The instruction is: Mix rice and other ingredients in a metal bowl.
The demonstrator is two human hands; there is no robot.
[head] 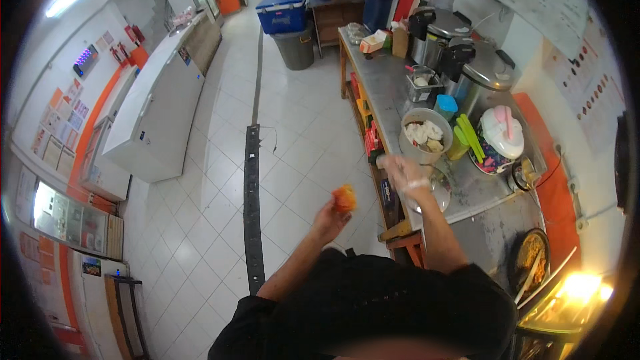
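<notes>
My left hand (330, 221) is bare and closed around an orange-yellow piece of food (345, 198), held up over the floor in front of my body. Over the near left edge of the steel worktop is my right hand (402, 172), in a clear plastic glove. It is blurred, and I cannot tell whether its fingers hold anything. Just beyond that hand stands a round tub (406, 146) with white and brownish contents. A clear round lid or bowl (440, 192) lies partly behind my right wrist.
Along the steel worktop (382, 82) stand a blue-lidded container (446, 105), green-handled utensils (469, 135), a white container with a pink spoon (501, 132) and large steel cookers (482, 77). A pan of food (532, 260) and a lit glass case (575, 305) are at the near right. Blue coolers (282, 12) sit ahead.
</notes>
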